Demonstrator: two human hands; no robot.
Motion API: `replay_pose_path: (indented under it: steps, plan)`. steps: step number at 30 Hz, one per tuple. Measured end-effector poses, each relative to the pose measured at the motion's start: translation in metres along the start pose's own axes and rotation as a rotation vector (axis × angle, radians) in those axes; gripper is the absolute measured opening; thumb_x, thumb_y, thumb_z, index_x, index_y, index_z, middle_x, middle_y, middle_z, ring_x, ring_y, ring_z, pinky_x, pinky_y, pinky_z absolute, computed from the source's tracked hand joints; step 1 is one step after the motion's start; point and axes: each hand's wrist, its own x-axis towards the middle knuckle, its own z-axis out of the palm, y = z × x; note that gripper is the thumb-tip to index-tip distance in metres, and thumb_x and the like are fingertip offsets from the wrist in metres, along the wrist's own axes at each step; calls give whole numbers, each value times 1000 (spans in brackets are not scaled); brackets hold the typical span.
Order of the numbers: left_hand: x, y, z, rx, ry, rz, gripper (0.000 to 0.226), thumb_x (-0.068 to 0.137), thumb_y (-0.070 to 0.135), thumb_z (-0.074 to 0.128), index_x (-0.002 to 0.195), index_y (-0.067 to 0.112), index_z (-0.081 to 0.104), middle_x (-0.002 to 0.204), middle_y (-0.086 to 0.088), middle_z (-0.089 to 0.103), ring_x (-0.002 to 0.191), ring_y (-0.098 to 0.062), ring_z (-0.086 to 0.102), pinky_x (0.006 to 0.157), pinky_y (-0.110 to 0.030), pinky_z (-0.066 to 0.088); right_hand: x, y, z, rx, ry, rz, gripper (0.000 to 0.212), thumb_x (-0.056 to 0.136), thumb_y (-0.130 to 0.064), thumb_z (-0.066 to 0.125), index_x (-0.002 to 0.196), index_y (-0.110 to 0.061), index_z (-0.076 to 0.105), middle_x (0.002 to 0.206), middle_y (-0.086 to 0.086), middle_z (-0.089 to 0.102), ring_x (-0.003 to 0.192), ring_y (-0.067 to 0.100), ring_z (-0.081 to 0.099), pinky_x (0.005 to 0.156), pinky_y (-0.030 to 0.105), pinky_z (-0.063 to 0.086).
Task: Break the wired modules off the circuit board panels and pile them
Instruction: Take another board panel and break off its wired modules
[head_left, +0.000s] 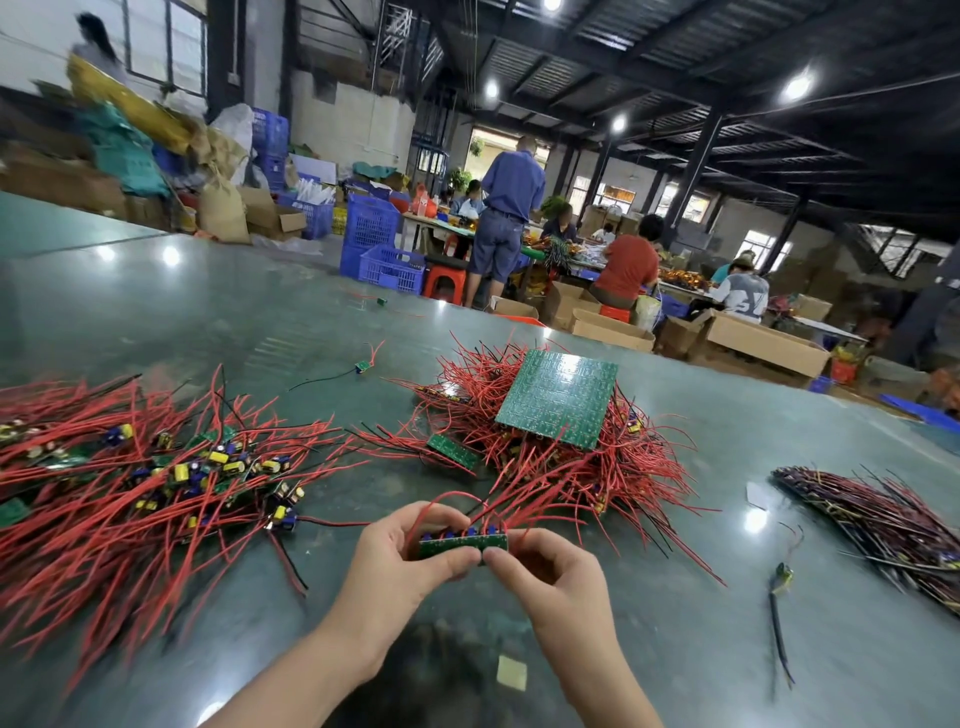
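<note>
Both hands meet at the lower centre of the frame, just above the glossy green desk (311, 322). Left hand (410, 551) and right hand (540, 558) pinch a narrow strip of circuit board (464, 544) between them, thumbs almost touching on its near face, fingers curled behind. The left grips the strip's left half, the right its right end. Blue components line its top edge, and red wires (493, 506) arch up out of it toward the heap behind.

That heap of wired panels (561, 457) sits centre frame, a tangle of red leads with a square green panel (558, 397) lying face-down and tilted on top. A smaller green strip (453, 451) rests at the heap's left edge.

Over at the left of the frame, the pile of separated modules (156, 467) spreads wide: yellow and blue parts on small green boards, red wires fanning in every direction.

At the right edge, a darker bundle of wires and boards (872, 514) lies flat on the desk. One loose module with a black lead (779, 577) lies near it, another stray module (362, 367) sits upper centre between the two red masses, and a small pale square scrap (511, 672) sits between the forearms at the bottom.

Beyond the desk, blurred workers sit among blue crates (371, 228) and cardboard boxes (763, 343).
</note>
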Motion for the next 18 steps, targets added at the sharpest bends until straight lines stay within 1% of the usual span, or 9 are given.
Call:
replay_pose_path:
  steps: [2,8,10,12,13,16,18]
  plan:
    - [-1,0,1,34,27,18,31,64,-9,76,75,19,72,76,-4,72,71,-7,64,65,-22,55,-2,0,2,-14,34,-33,8,71,-7,79,73,-8,71,58,-4,65,55,-1,53,56,12,41]
    - [-4,1,4,40,98,33,26,63,-10,77,74,12,69,77,-6,72,72,-9,64,72,-28,53,-4,4,9,41,108,-93,15,69,0,78,71,-12,70,65,1,69,60,2,59,59,15,45]
    - [-5,1,6,33,112,35,24,63,-8,78,76,10,68,78,-7,72,73,-9,64,74,-31,51,-6,5,11,69,138,-100,18,69,2,78,70,-13,69,68,7,70,61,6,60,60,17,46]
    - [-6,0,7,29,128,42,22,63,-4,79,77,9,68,79,-10,71,74,-11,63,75,-32,51,-6,8,14,56,182,-112,19,69,2,79,68,-14,68,69,11,68,62,11,60,60,22,47]
    - [-6,-1,8,32,134,48,22,63,-3,79,77,9,68,79,-11,71,75,-12,63,75,-31,51,-6,10,15,38,202,-120,20,68,1,79,67,-16,67,70,11,68,63,13,60,61,24,48]
    - [-8,-1,11,45,146,70,22,66,-5,77,76,11,67,78,-6,71,74,-9,63,70,-21,51,-6,13,19,15,261,-128,24,68,0,79,69,-22,69,72,4,70,68,15,66,64,25,51]
    - [-8,0,13,33,151,61,21,68,-7,76,78,9,67,77,-5,70,74,-8,62,70,-20,51,-7,14,20,12,306,-134,25,69,-1,80,70,-24,69,72,2,70,68,15,66,64,23,52]
